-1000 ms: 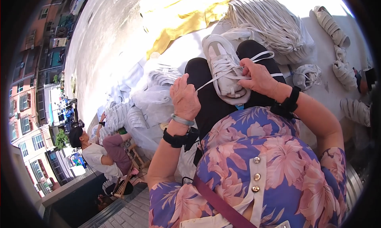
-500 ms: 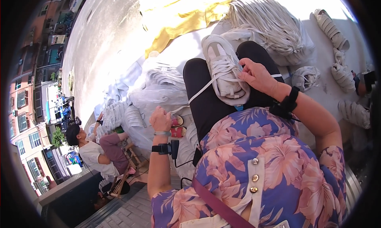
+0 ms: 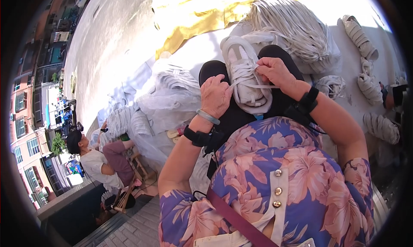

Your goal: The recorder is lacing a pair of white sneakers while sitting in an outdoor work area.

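Note:
A white shoe upper (image 3: 250, 100) lies across my lap, between the dark-trousered knees, with a white shoelace (image 3: 244, 70) threaded over its tongue. My left hand (image 3: 215, 97) is closed by the left edge of the shoe, with a strand of lace running to its fingertips. On the other side, my right hand (image 3: 277, 73) pinches lace close to the eyelets, and a loose lace end crosses below its fingers. What lies inside my left palm is hidden.
A large bundle of white laces (image 3: 290, 27) sits beyond my right knee. Stacked white shoe uppers (image 3: 174, 77) and plastic wrapping lie to the left, nested uppers (image 3: 360, 38) to the right. Yellow cloth (image 3: 189, 19) is spread ahead. Another person (image 3: 97, 161) sits at the far left.
My left hand has come from well out to the left up to the shoe's left side. My right hand has shifted slightly up and stays at the laces.

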`<move>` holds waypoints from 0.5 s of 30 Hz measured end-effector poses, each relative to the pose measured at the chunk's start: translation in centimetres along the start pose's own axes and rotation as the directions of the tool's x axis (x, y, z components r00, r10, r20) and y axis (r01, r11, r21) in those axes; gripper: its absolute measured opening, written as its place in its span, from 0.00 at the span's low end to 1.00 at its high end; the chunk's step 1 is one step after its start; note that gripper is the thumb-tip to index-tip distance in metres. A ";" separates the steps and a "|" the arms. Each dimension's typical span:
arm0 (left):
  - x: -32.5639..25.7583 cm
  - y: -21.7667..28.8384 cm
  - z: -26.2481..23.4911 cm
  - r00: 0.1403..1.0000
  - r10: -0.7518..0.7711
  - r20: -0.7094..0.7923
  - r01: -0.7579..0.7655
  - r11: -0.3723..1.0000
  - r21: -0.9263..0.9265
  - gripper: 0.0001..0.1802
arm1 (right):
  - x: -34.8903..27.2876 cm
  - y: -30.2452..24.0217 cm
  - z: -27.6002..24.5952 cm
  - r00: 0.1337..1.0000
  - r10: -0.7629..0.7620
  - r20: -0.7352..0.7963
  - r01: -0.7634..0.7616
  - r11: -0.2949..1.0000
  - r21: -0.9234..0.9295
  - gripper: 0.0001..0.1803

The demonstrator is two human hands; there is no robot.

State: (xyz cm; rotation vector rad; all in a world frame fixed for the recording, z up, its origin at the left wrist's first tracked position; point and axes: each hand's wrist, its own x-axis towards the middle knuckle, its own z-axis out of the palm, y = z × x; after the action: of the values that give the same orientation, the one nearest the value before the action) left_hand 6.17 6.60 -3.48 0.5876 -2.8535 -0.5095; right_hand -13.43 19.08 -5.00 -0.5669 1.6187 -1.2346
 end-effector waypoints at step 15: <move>-1.8 2.8 -4.4 0.989 -0.029 0.146 0.088 0.905 -0.415 0.09 | 0.1 0.2 -0.9 0.981 0.072 0.179 -0.089 0.992 0.093 0.12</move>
State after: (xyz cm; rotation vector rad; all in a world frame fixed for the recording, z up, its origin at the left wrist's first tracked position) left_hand 7.86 8.49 1.45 0.5744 -2.7191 -1.1804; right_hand -14.28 19.45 -5.20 -0.5263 1.4109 -1.1661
